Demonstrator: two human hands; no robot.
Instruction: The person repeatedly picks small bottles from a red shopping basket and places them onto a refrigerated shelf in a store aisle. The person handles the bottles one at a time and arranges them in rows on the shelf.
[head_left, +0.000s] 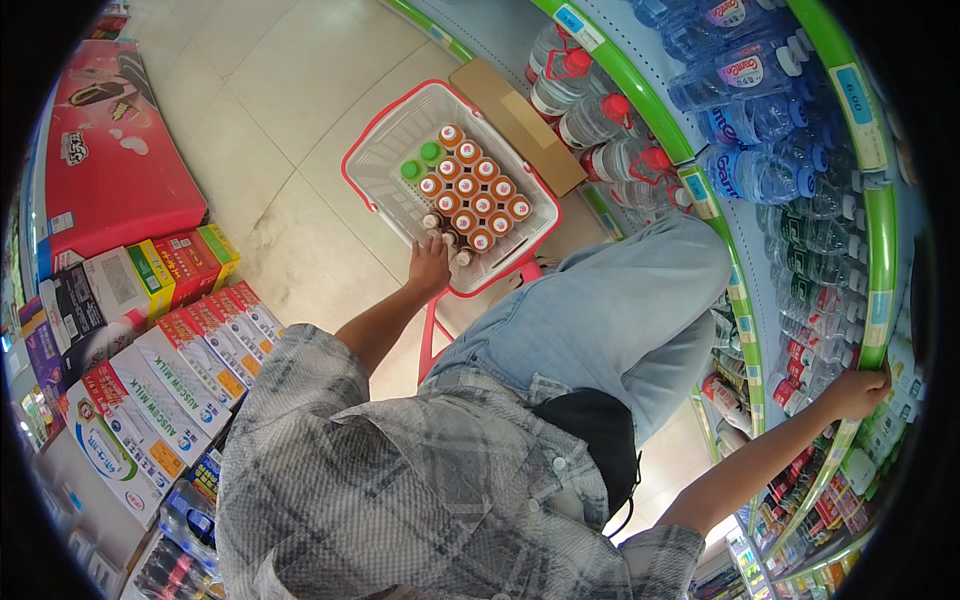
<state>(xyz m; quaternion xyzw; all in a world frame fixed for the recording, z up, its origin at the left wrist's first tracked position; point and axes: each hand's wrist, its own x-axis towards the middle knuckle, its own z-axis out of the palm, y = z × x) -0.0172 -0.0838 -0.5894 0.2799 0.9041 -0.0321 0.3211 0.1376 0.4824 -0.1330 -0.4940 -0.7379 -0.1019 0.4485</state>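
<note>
My left hand reaches over the near rim of a white plastic shopping basket with red trim. Its fingers touch or hover at several dark brown bottles with pale caps; whether they grip one is hidden. Beside these stand rows of orange-coloured drink bottles with white caps. Two green-capped bottles stand at the basket's far left. Far to the right, my right hand is closed around the green-edged front rail of a shelf.
A brown cardboard box lies against the basket. Large red-capped water bottles and smaller water bottles fill the shelves at right. Milk cartons and a red chest line the left. A red metal support shows below the basket.
</note>
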